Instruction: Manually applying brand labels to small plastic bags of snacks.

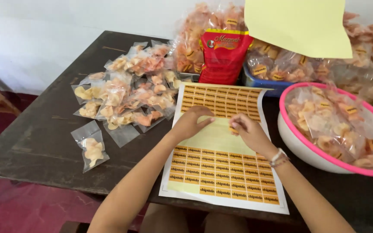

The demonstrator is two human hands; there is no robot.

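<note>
Paper sheet: glossy sticker sheet (223,172) of small orange labels, flat on the dark wooden surface (35,142), near centre.
Right hand (249,131): pinched narrow on one peeled sticker (233,129).
Left hand (191,123): fingers flat, pressing the sheet.
Risk: thin sticker could curl or tear, judging by the tight pinch.
Left side: crinkly clear snack bags (121,97).

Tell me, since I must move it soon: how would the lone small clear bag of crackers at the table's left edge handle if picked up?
The small bag probably weighs very little, since only a few puffy crackers sit in thin clear plastic. It would likely flop, because empty film extends above the crackers. The crackers look brittle, so squeezing could crush them.
</note>
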